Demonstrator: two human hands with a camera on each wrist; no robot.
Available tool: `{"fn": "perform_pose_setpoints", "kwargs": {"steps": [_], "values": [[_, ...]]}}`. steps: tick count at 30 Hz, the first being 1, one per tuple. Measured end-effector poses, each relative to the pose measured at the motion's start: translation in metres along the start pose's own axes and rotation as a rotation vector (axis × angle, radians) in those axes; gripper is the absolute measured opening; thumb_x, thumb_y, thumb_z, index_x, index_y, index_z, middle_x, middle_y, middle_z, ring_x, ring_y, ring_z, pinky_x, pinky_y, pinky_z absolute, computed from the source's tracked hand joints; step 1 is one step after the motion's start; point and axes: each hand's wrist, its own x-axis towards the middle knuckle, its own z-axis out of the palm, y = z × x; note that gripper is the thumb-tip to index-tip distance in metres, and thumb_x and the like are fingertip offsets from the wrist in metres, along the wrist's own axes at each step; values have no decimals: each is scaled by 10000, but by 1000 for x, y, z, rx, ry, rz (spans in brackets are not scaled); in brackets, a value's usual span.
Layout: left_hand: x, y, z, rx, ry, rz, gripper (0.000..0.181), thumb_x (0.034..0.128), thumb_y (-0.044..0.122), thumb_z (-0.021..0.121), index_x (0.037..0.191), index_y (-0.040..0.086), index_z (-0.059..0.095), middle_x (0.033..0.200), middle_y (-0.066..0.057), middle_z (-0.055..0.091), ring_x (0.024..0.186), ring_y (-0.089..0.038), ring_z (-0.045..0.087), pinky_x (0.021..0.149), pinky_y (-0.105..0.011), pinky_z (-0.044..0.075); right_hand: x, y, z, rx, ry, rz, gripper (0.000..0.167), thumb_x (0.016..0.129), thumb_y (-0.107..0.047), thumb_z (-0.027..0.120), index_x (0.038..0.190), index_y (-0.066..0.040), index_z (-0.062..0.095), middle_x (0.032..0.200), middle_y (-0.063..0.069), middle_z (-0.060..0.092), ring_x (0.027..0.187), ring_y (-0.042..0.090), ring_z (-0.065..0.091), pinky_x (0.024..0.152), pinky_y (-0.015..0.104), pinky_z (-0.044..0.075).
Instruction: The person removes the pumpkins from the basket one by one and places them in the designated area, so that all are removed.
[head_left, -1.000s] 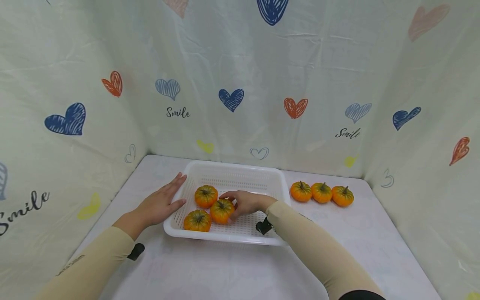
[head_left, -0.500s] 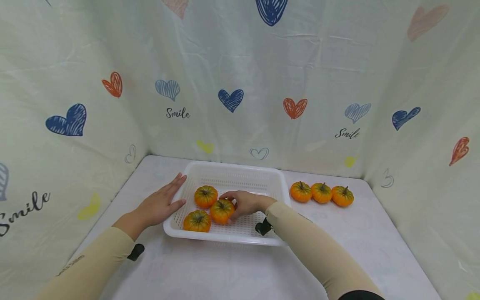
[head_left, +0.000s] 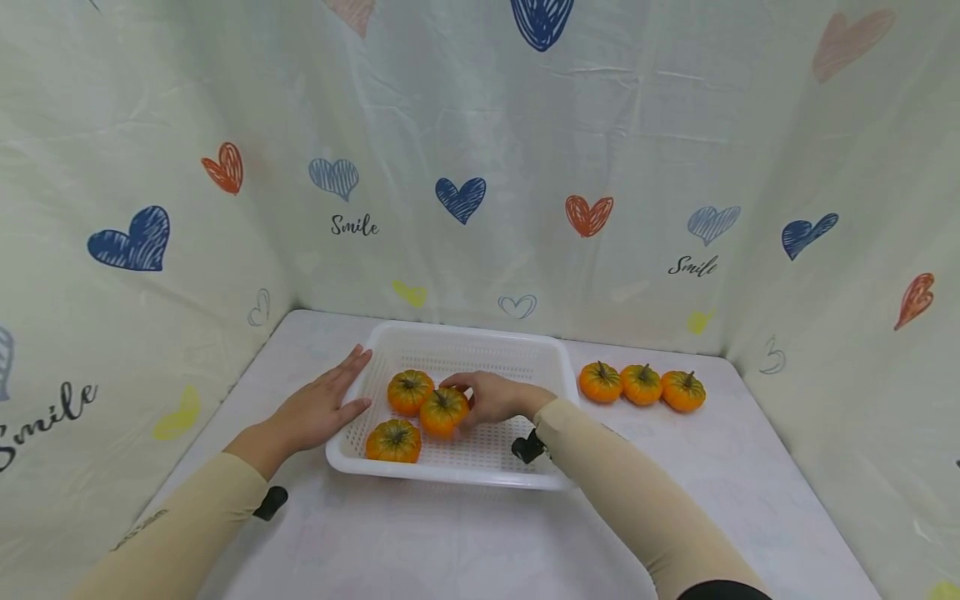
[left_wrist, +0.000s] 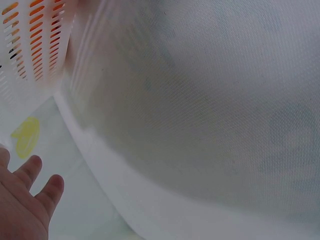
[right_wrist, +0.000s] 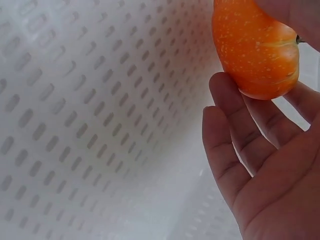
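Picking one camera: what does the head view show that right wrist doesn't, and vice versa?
Only the head view shows the left hand, three pumpkins outside the basket, two more inside and the backdrop.
Only the right wrist view shows the right hand's palm and speckles on the held pumpkin.
Both show the right hand, that pumpkin and the basket.

The right hand [head_left: 495, 398] hides the right side of the held pumpkin [head_left: 441, 413], which the right wrist view cuts off. The right sleeve [head_left: 637, 492] covers the basket's [head_left: 450, 474] near right corner and runs out of the head view; lettering [head_left: 139, 529] on the left sleeve [head_left: 187, 518] is too small to read. The left wrist view cuts off the left hand [left_wrist: 24, 206], and which pumpkin shows through the slots [left_wrist: 36, 37] is unclear.
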Motion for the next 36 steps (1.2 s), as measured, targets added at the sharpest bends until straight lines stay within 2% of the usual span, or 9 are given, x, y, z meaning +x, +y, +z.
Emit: {"fn": "perform_pose_setpoints", "kwargs": {"steps": [3,10,20,27,32,36], "values": [[0,1,-1,-4,-1,-1,761,1009,380,543,1607,126,148,1654,-152,104,1442,-436,261,1091,-638,297,-2,-1,-6,-1,24,-14,723,790,-262,858,1432,-205,530,1367,13,556,959,157,598,874,266,511],[0,1,-1,-4,-2,-3,762,1010,376,542,1608,129,141,1656,-150,95,1445,-437,252,1090,-644,293,-11,-3,-23,33,72,-33,756,799,-303,853,1458,-177,505,1396,36,544,1097,173,575,951,288,500],[0,0,-1,0,-2,-5,762,1010,375,541,1608,125,140,1656,-150,94,1448,-433,247,1097,-642,283,-28,-3,-47,147,162,-45,770,822,-246,838,1489,-159,463,1410,51,526,1095,221,605,915,299,538],[-1,2,-3,-2,-9,-10,761,1008,368,546,1605,111,151,1653,-157,102,1443,-438,257,1093,-641,291,-49,-1,-67,180,231,-50,805,816,-263,839,1509,-178,438,1400,55,516,1116,256,579,872,308,557],[-2,4,-4,-3,-7,-7,758,1008,370,544,1604,108,154,1653,-158,104,1443,-436,257,1091,-643,292,-66,9,-81,187,287,-86,773,837,-227,821,1505,-172,435,1377,60,521,1106,262,586,865,321,563],[-2,4,-4,-6,-7,-2,754,1010,365,542,1603,102,157,1653,-158,104,1445,-433,255,1094,-641,290,-84,19,-91,189,336,-87,785,841,-257,820,1511,-177,419,1368,72,521,1107,263,592,869,335,567]]}}
